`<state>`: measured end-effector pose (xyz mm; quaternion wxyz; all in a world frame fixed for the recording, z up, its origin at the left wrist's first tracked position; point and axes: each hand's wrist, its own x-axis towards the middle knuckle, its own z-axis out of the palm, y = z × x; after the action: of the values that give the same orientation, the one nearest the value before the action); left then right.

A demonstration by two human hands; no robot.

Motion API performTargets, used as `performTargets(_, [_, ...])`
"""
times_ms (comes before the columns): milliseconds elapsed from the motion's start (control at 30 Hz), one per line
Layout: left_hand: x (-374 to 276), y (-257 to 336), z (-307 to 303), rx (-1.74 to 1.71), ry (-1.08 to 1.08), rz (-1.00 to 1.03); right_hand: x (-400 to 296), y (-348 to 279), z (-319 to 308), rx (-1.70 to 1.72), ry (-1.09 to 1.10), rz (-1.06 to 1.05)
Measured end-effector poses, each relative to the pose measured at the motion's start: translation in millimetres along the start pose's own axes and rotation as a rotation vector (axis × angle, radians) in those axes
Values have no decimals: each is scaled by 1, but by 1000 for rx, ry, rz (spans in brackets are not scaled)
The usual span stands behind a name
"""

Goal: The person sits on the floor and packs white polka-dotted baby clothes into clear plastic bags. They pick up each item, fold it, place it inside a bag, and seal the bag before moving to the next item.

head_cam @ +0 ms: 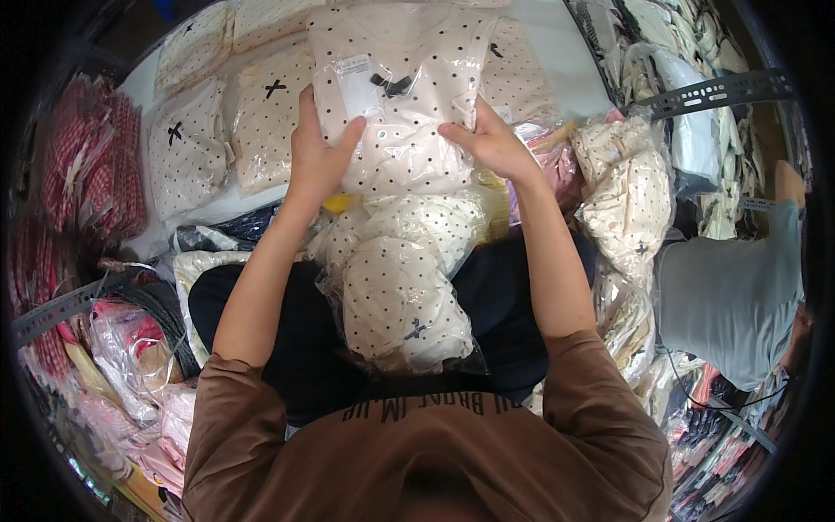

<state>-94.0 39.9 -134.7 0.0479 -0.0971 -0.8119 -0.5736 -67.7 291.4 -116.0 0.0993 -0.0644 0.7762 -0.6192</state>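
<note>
Both my hands hold a clear-bagged, folded cream garment with black polka dots and a dark bow [411, 140] above the white table. My left hand [323, 147] grips its left edge, thumb on the front near a white label. On the right edge is my right hand [492, 140], its thumb also on top. Behind and to the left lie similar bagged garments, one with a black bow [271, 124] and another beside it [189, 153]. A bagged dotted garment [401, 303] rests on my lap, with more dotted packs just above it.
Red checked garments in bags [98, 156] are stacked at the left. Crumpled bagged dotted garments [626, 196] lie at my right. A perforated metal bar [714, 91] juts in at the upper right. Another person in a grey shirt [724, 307] is at the far right.
</note>
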Motion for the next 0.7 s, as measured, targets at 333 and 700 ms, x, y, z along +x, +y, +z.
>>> performTargets(333, [-1, 8, -2, 56, -14, -19, 0, -2, 2, 27, -23, 23])
performTargets(700, [3, -10, -7, 127, 18, -24, -4, -1, 35, -132, -93, -332])
